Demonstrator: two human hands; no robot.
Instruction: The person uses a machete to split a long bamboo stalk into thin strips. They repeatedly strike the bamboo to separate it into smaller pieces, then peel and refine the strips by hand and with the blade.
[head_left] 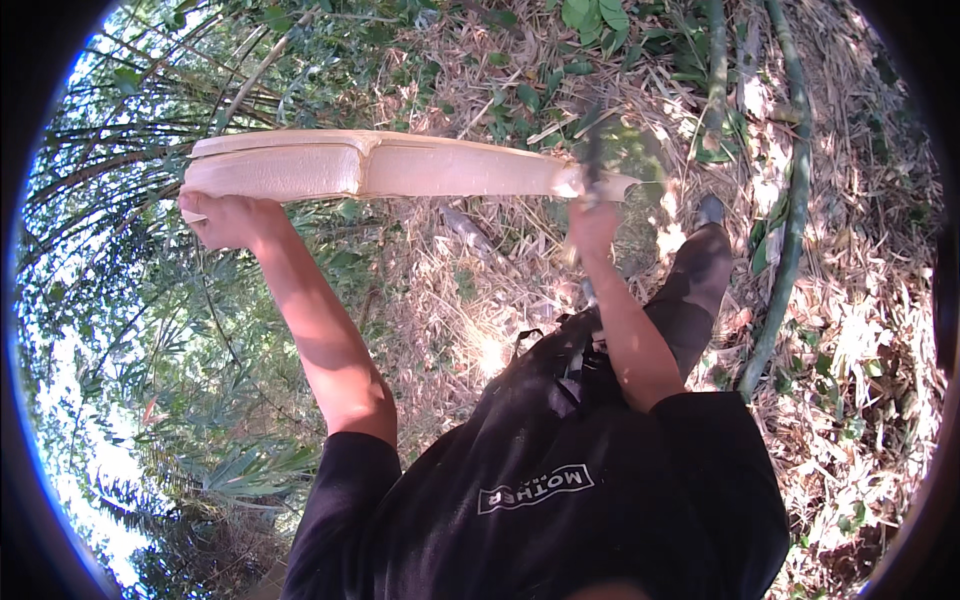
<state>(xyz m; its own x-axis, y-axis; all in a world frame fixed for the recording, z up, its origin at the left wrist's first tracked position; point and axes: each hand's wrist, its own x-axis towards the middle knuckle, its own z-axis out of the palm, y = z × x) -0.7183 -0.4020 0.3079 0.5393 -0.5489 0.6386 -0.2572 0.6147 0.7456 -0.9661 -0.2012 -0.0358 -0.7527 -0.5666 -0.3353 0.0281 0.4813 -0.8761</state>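
A long split piece of bamboo (450, 172) lies crosswise in front of me, its pale inner face and a raised node showing. My left hand (232, 220) is closed around its left end, where the piece looks split into layers. Near the narrower right end, my right hand (594, 228) grips a knife (595, 150). Its dark blade is smeared by motion and crosses the bamboo close to the tip. Whether the edge bites into the bamboo I cannot tell.
Dry bamboo leaves and litter (500, 260) cover the ground. A long green pole (795, 210) lies to the right, beyond my dark-clad leg (695, 280). A short log piece (466, 232) rests below the bamboo. Dense green foliage (130, 270) fills the left side.
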